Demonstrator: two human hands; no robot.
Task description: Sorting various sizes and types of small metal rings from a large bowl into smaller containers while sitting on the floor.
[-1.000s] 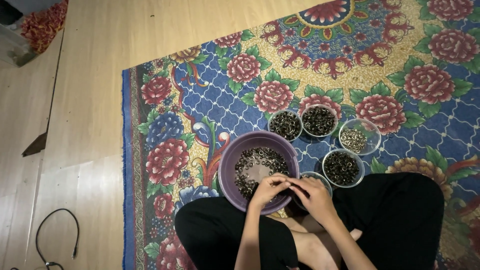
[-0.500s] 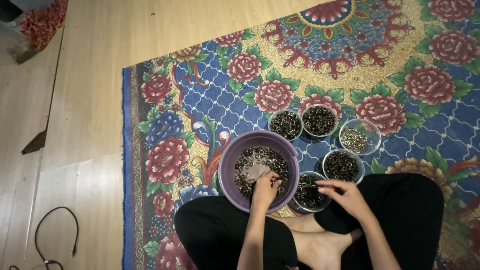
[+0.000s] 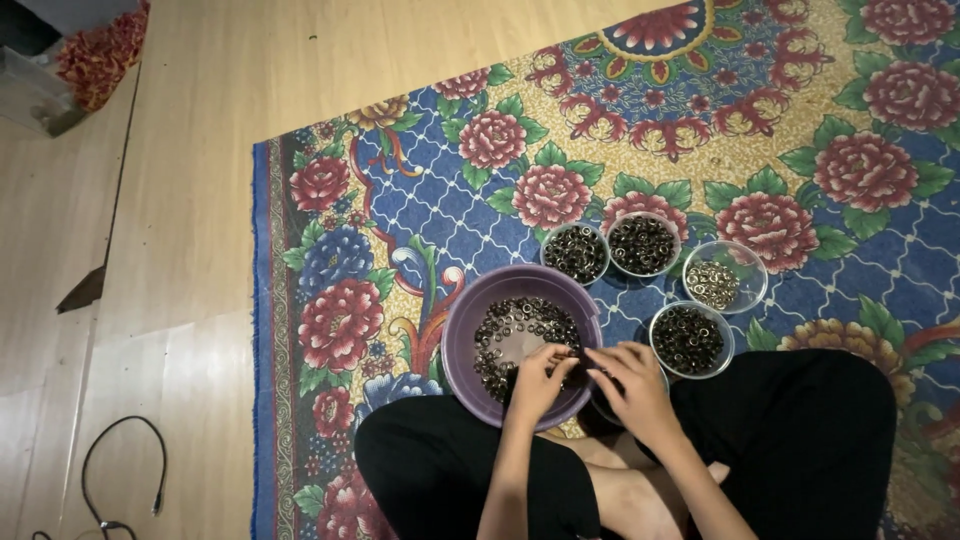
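Warm, dim indoor light falls evenly over the scene, leaving the colours yellowish. The wooden floor [image 3: 190,150] shows a soft sheen at upper left. The person's black trousers [image 3: 800,430] lose all detail in shadow. Focus is fairly sharp, and straight lines bend slightly toward the edges.

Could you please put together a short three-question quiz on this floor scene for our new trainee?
1. True or false: both hands, the left hand and the right hand, meet at the rim of the purple bowl.
2. How many small clear bowls are fully in view beside it? A) two B) four C) six
3. What do the bowls stand on?

Key:
1. True.
2. B, for example the one with pale rings.
3. A floral rug on a wooden floor.
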